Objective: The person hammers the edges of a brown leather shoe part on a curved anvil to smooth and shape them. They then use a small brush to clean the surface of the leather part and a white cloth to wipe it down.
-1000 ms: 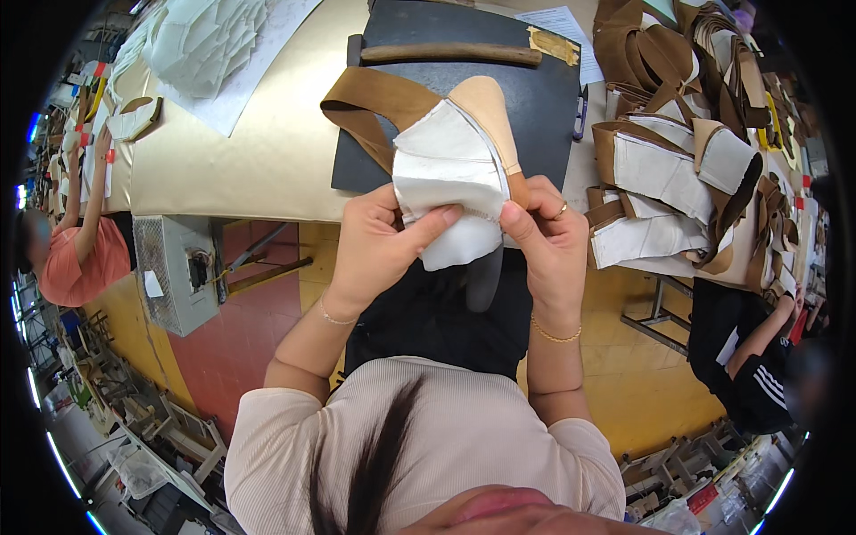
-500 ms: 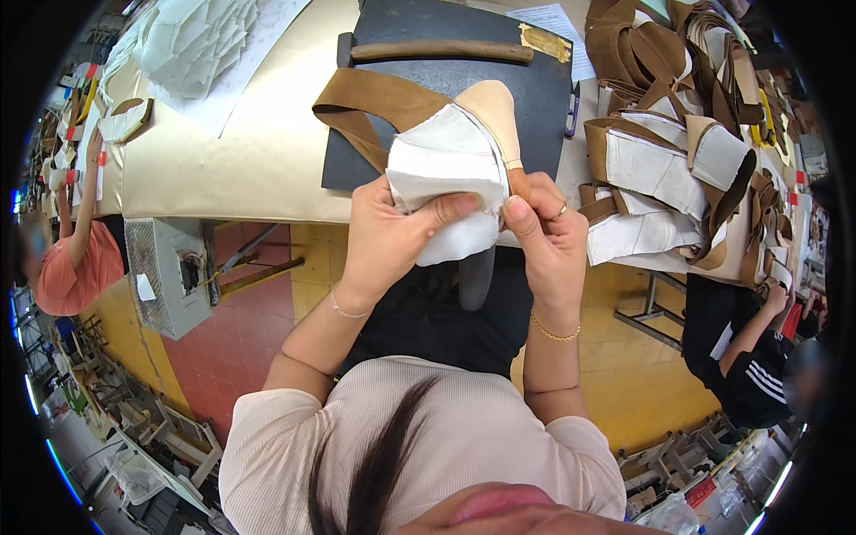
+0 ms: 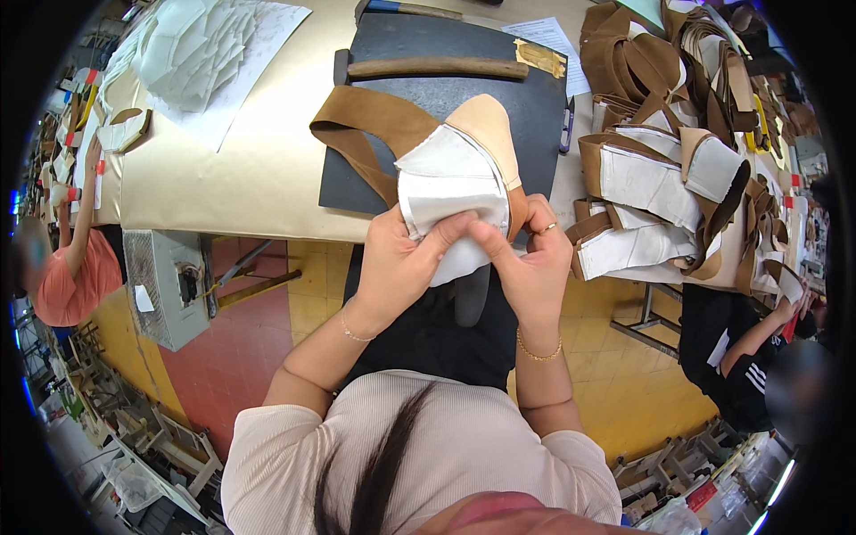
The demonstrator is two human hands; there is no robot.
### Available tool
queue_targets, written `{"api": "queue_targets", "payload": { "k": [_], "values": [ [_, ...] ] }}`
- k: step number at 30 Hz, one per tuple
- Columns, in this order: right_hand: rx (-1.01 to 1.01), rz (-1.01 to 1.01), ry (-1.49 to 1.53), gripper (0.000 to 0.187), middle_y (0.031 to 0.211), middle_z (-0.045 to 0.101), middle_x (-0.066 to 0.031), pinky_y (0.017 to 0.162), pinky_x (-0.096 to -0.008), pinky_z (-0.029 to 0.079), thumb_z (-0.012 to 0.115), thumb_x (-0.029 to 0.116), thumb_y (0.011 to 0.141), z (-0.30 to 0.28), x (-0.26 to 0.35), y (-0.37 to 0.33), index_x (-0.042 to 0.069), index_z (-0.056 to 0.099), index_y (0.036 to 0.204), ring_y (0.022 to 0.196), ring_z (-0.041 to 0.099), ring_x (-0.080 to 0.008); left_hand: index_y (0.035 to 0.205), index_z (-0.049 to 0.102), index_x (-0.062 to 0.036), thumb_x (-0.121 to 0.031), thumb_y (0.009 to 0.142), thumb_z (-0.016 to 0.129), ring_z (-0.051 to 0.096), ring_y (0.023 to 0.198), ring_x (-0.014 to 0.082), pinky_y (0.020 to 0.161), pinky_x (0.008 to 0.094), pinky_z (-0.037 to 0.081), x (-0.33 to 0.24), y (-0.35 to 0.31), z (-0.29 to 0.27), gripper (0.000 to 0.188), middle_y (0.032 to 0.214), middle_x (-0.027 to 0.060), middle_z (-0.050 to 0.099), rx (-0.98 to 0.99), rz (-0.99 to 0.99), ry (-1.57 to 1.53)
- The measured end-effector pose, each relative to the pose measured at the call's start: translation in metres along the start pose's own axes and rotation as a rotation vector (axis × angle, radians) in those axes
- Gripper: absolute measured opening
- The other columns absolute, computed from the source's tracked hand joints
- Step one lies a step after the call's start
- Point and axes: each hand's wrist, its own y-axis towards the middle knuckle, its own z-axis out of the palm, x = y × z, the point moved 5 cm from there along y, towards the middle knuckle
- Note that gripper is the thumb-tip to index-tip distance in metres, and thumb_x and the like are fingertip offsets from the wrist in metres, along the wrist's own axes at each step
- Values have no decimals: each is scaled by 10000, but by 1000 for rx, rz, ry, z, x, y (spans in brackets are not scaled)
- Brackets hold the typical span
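Observation:
Between my hands, at the table's front edge, is a shoe upper with its white lining showing. It has a beige panel at the upper right, and a long brown strap runs off to the left over the black board. My left hand pinches the lower left of the lining, thumb on top. Around the right edge, by an orange-brown patch, my right hand is closed, its thumb pressed on the lining beside the left thumb. The fingers under the piece are hidden.
A wooden-handled hammer lies on the black board, with another tool behind it. Brown and white uppers are piled at right, white pieces at far left. A grey metal box sits below the table; people work on both sides.
My right thumb has moved left from the edge onto the lining, up against the left thumb. The upper and both hands have shifted slightly lower in view.

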Motion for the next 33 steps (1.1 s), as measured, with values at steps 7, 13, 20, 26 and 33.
{"api": "queue_targets", "payload": {
  "k": [7,13,20,26,33],
  "values": [
    [199,52,-162,207,799,604,-81,644,-295,454,704,140,918,-3,-2,5,-58,664,873,700,568,-161,1095,670,38,-196,941,692,686,827,141,739,299,534,-13,8,-24,281,910,113,740,113,-10,350],
    [87,-376,-277,294,953,680,-136,779,-359,531,631,287,963,-23,46,47,13,728,1009,847,665,-282,1242,590,31,-147,873,744,646,928,141,851,307,510,-52,28,-36,438,1028,85,711,501,-62,541],
    [879,-279,-168,622,772,624,-187,675,-371,496,482,579,985,52,60,82,-6,682,914,737,635,-335,1063,666,15,-172,772,796,655,786,289,753,357,506,-95,35,-29,369,885,180,694,668,-35,971],
    [600,-531,-571,316,738,630,-117,634,-363,449,805,311,758,32,74,63,43,660,842,663,592,-312,924,722,-57,-217,803,694,623,680,386,632,432,496,-92,48,-37,203,727,198,645,481,239,1365],
    [-23,-1102,-985,181,743,560,5,649,-343,400,730,127,764,-32,93,67,131,708,944,671,555,-211,1017,716,-103,-123,823,648,658,690,304,630,379,516,-124,49,-13,207,740,144,672,170,854,1546]
  ]
}}
